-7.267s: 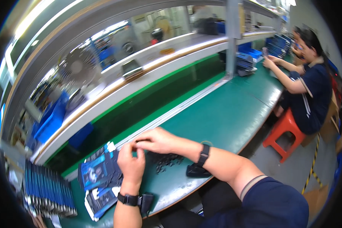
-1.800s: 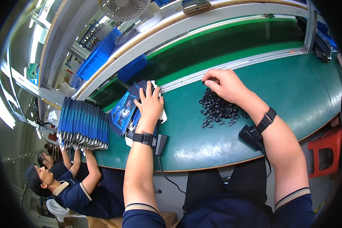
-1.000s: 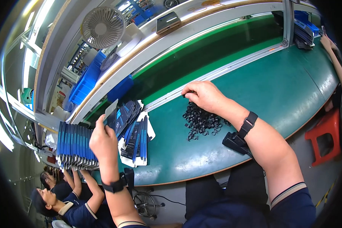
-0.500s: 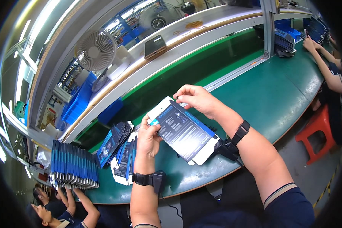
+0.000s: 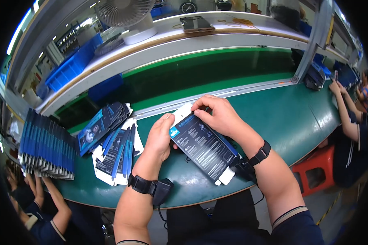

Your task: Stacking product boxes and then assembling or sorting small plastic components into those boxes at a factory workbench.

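Note:
A dark printed cardboard box (image 5: 202,149) with blue edges and white end flaps lies tilted between my hands, above the table. My left hand (image 5: 158,136) holds its left edge near the upper corner, thumb at the rim. At the upper right corner, by the white flap (image 5: 183,111), the thumb and fingers of my right hand (image 5: 216,114) close on the box's edge. The white flap at the far end stands out from the box. Part of my left fingers is hidden behind the box.
Left on the green table (image 5: 270,110) lie flattened boxes (image 5: 118,151), a leaning pile of boxes (image 5: 100,126) and a long row of boxes (image 5: 47,143). A shelf above holds a fan (image 5: 126,12) and a phone (image 5: 196,23). People sit at both sides, one by a red stool (image 5: 315,171).
My view has turned, so the scene sits differently in the picture. My right fingers have come down from above the box's corner onto its edge. My left hand still holds the box.

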Action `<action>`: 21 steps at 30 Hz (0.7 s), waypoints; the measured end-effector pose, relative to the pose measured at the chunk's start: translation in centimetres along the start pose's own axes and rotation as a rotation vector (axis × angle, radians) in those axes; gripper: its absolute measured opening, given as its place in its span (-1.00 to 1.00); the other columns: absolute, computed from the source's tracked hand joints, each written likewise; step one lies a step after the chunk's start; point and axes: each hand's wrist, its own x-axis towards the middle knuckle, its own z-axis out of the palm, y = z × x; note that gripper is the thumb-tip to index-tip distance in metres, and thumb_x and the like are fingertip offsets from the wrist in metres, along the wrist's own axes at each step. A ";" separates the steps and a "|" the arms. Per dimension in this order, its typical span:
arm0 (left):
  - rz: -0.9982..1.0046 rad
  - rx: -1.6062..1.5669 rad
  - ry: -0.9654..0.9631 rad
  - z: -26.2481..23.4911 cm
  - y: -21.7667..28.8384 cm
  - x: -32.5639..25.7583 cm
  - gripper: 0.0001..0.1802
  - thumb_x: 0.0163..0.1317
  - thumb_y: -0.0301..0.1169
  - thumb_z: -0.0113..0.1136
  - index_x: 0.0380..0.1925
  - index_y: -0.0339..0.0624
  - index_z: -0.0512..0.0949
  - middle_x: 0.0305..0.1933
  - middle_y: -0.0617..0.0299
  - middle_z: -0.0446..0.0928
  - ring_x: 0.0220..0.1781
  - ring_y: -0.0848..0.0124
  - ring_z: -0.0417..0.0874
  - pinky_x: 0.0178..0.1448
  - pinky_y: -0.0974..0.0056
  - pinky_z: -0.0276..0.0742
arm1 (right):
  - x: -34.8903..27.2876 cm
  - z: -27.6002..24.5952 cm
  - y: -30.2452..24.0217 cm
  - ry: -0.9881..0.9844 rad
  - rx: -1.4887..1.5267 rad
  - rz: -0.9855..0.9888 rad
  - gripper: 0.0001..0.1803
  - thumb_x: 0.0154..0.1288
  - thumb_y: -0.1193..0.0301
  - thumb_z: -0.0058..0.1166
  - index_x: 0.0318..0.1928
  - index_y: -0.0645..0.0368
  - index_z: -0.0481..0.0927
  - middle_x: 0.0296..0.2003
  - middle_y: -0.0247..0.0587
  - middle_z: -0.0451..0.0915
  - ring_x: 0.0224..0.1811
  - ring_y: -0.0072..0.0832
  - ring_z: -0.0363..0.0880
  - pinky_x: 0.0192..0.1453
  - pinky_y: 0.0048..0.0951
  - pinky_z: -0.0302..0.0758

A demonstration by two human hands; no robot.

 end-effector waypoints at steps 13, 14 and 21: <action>0.133 -0.307 0.231 -3.5 -1.2 1.4 -0.69 0.44 -0.20 -0.06 -0.04 -0.19 0.47 -0.23 0.24 0.61 -0.33 0.42 0.60 -0.47 0.34 0.34 | 0.3 -2.4 1.4 0.422 0.275 0.039 -0.88 0.33 0.51 0.08 -0.16 0.25 0.58 -0.29 -0.28 0.64 -0.27 -0.60 0.59 -0.14 -0.53 0.52; 0.140 -0.339 0.290 -3.1 -1.0 1.4 -0.70 0.45 -0.22 -0.06 -0.03 -0.20 0.45 -0.20 0.21 0.60 -0.33 0.41 0.59 -0.48 0.34 0.34 | 0.5 -2.8 1.9 0.456 0.397 0.082 -0.88 0.35 0.50 0.05 -0.14 0.26 0.56 -0.27 -0.27 0.64 -0.26 -0.59 0.58 -0.14 -0.52 0.52; 0.226 -0.501 0.389 -5.1 -0.3 2.4 -0.73 0.49 -0.28 -0.13 -0.04 -0.25 0.41 -0.18 0.12 0.56 -0.31 0.37 0.58 -0.43 0.32 0.40 | -0.4 -1.7 9.3 0.323 0.380 0.473 -0.88 0.39 0.40 0.04 -0.16 0.16 0.54 -0.31 -0.28 0.65 -0.33 -0.64 0.54 -0.23 -0.59 0.48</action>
